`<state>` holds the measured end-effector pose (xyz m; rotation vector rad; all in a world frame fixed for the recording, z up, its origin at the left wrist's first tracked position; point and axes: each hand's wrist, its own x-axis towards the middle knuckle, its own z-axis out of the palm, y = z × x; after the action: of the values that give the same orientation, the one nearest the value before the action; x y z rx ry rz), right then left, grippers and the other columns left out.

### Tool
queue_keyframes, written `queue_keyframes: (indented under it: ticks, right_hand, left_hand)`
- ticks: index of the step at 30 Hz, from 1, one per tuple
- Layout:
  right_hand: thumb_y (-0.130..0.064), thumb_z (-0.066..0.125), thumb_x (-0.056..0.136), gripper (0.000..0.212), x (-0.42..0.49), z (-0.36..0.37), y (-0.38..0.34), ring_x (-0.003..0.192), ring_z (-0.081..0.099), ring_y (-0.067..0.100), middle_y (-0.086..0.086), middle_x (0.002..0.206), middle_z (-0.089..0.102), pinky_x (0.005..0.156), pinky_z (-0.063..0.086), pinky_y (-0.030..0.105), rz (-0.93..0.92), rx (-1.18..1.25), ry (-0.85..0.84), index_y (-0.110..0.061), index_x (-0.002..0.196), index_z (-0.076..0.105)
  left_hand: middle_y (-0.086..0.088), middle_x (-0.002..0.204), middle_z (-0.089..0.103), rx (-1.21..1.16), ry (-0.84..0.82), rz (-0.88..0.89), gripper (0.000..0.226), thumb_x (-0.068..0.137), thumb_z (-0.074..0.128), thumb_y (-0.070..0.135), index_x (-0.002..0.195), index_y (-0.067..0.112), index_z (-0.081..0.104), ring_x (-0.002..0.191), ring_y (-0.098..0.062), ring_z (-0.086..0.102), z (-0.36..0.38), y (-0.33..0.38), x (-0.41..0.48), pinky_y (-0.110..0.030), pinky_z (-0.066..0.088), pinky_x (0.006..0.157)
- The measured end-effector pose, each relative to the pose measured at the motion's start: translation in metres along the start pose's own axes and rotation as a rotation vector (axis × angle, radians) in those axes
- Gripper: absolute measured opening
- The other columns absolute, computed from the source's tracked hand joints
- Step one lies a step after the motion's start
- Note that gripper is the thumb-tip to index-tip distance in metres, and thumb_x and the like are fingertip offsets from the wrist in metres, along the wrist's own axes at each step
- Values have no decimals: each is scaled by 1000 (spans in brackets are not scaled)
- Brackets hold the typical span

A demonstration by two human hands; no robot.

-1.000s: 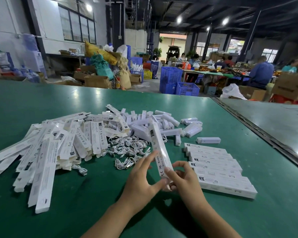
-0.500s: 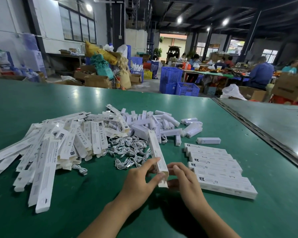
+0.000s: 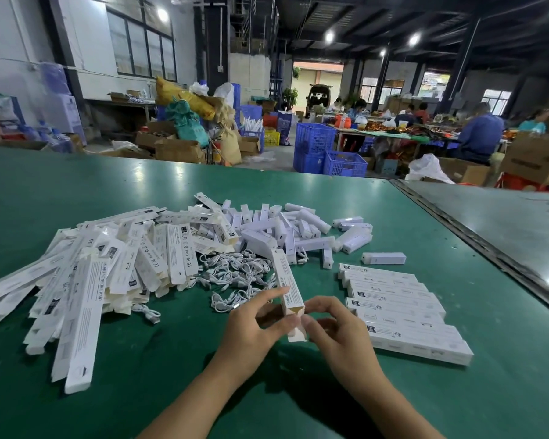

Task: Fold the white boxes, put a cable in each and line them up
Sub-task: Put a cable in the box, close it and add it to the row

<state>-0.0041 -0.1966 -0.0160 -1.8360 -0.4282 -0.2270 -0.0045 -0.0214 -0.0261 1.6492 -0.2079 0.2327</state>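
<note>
Head view. Pinching white box [image 3: 287,286] with left grip [image 3: 254,324], just left of finished row [image 3: 403,315]; nipping its end flap [image 3: 297,334] with right grip [image 3: 339,331]. Could crease or mis-tuck flap if pushed skewed; could close up minus cable [image 3: 235,274], contents hidden.

A green table [image 3: 76,191] fills the lower frame and meets a grey table [image 3: 495,223] at the right. Behind them, at centre, blue crates [image 3: 314,141] and cardboard boxes [image 3: 178,150] stand on a grey floor [image 3: 282,155]. Tall windows [image 3: 140,49] break the white wall [image 3: 13,42] at upper left, and round lamps [image 3: 329,36] glow under a dark ceiling [image 3: 377,14].
</note>
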Motion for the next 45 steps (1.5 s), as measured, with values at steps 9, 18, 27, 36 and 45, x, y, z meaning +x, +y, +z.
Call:
queue_keyframes:
  ticks: [9, 18, 27, 36, 45]
  right_hand:
    - [-5, 59, 77, 26, 1, -5, -4, 96, 67, 6, -23, 128, 56, 76, 54, 20, -283, -233, -67, -26, 93, 60]
    - [-45, 63, 87, 13, 2, -2, -1, 89, 69, 4, -25, 123, 61, 75, 58, 33, -323, -227, -28, -37, 96, 56]
    - [-28, 66, 89, 11, 3, -1, -4, 68, 68, 3, -20, 113, 66, 67, 54, 17, -376, -263, 57, -33, 98, 63]
    - [-17, 69, 87, 6, 4, -3, -4, 72, 68, 4, -11, 113, 69, 67, 56, 24, -362, -275, 60, -12, 89, 73]
    - [-11, 70, 85, 5, 3, -4, -4, 77, 69, 7, -4, 107, 69, 68, 57, 31, -379, -262, 67, -9, 86, 74]
  left_hand:
    - [16, 69, 70, -4, 37, 20, 47, 68, 78, 51, 110, 32, 72, 65, 3, 63, 2, -1, 1, -8, 44, 63]
    - [12, 93, 76, 39, 63, 19, 44, 84, 63, 64, 115, 33, 70, 90, -6, 71, 1, -1, 1, -19, 53, 80]
    - [5, 89, 75, 34, 56, 24, 28, 85, 62, 47, 110, 41, 70, 86, -14, 71, 3, -5, 2, -35, 59, 84]
    - [9, 82, 75, 67, 87, 76, 26, 80, 64, 58, 106, 58, 66, 80, -8, 70, 3, -11, 5, -26, 58, 77]
    - [13, 88, 74, 108, 53, 87, 34, 80, 64, 60, 111, 48, 68, 83, -5, 69, 2, -13, 4, -19, 50, 76]
